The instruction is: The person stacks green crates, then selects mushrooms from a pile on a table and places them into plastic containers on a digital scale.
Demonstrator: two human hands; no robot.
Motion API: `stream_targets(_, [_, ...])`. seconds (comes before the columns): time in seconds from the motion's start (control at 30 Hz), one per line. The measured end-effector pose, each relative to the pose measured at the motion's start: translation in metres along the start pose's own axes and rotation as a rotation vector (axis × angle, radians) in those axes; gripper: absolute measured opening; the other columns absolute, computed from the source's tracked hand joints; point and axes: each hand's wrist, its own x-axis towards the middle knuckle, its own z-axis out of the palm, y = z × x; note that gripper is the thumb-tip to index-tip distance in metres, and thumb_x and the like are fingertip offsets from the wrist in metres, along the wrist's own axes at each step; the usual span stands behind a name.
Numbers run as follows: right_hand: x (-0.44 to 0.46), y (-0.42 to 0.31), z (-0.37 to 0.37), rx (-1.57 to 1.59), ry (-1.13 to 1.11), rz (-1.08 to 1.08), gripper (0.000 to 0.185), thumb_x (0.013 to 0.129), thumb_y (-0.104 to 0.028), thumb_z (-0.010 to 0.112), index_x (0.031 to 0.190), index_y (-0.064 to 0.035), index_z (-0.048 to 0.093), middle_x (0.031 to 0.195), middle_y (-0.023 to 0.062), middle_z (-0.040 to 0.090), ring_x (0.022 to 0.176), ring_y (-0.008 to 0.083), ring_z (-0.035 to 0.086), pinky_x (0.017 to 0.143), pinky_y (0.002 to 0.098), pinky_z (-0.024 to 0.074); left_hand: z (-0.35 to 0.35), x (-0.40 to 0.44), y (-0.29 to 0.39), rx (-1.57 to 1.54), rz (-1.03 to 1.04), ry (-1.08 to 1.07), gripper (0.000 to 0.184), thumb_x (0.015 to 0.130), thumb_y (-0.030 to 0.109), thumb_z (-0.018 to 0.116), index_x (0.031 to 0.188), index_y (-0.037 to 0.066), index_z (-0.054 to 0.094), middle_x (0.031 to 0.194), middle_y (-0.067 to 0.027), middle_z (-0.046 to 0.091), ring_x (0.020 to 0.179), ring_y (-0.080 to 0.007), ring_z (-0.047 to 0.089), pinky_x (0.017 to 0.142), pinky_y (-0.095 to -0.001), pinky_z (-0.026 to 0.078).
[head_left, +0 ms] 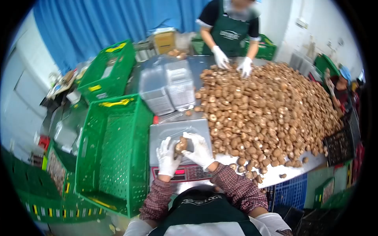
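Note:
My gloved left hand (168, 156) and gloved right hand (198, 151) meet over a digital scale (157, 131). Between them they grip brown mushrooms (181, 145), pressed by the fingers of both hands; how many is hard to tell. Clear plastic (179, 131) lies on the scale's grey plate, partly hidden by my hands. A red lit display (179, 172) shows on the scale's front, below my wrists. To the right of the scale spreads a large heap of mushrooms (260, 106).
Stacked clear plastic trays (179, 84) stand behind the scale. A large green crate (80, 157) sits to my left, with another green crate (128, 59) beyond it. Across the table a co-worker (230, 35) in white gloves reaches into the heap. A black crate (340, 145) stands at the right.

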Motion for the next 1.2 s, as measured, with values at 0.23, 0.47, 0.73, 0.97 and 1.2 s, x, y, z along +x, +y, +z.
stream_targets(0.23, [-0.112,0.011,-0.120,0.013,-0.019,0.215,0.066,0.074,-0.020,0.077,0.132,-0.0054,0.049,0.114,0.0170,0.058,0.107,0.0325,0.057,0.094,0.0388,0.0449,-0.034,0.022,-0.008,0.049,0.147,-0.119,0.061,0.072,0.005,0.064,0.132,0.015,0.054,0.137,-0.0086,0.051,0.135,-0.0291,0.039,0.114,-0.0523,0.020])
stream_targets(0.47, [-0.260,0.015,-0.248,0.053,-0.690,1.033,0.064,0.080,-0.030,0.071,0.136,-0.0095,0.049,0.124,0.0171,0.059,0.113,0.0299,0.058,0.102,0.0399,0.0420,0.011,0.015,0.106,-0.409,0.463,-0.182,0.038,0.083,0.009,0.062,0.121,0.010,0.062,0.118,-0.0112,0.064,0.110,-0.0278,0.060,0.095,-0.0385,0.047])
stream_targets(0.73, [-0.138,0.065,-0.194,-0.731,-0.081,0.371,0.079,0.068,-0.024,0.073,0.141,-0.0202,0.042,0.140,0.0204,0.041,0.129,0.0398,0.040,0.100,0.0514,0.0400,0.057,-0.039,0.146,-0.282,0.774,-0.592,0.042,0.088,0.017,0.057,0.130,0.016,0.055,0.116,-0.0093,0.063,0.104,-0.0285,0.061,0.090,-0.0378,0.049])
stream_targets(0.97, [-0.109,0.168,-0.173,-0.859,-0.244,0.156,0.055,0.077,-0.023,0.067,0.131,-0.0241,0.055,0.126,0.0143,0.051,0.123,0.0376,0.043,0.085,0.0461,0.0489,0.034,-0.038,0.133,-0.236,0.424,-0.614,0.045,0.085,0.014,0.062,0.129,0.018,0.056,0.114,-0.0097,0.065,0.098,-0.0282,0.063,0.082,-0.0385,0.053])
stream_targets(1.2, [-0.100,0.129,-0.195,0.176,0.107,0.409,0.038,0.086,-0.017,0.062,0.124,-0.0124,0.062,0.117,0.0084,0.060,0.114,0.0207,0.052,0.095,0.0301,0.0456,0.060,-0.042,0.128,-0.693,0.365,-0.673,0.045,0.089,0.012,0.064,0.132,0.010,0.052,0.115,-0.0148,0.066,0.105,-0.0278,0.065,0.091,-0.0345,0.051])
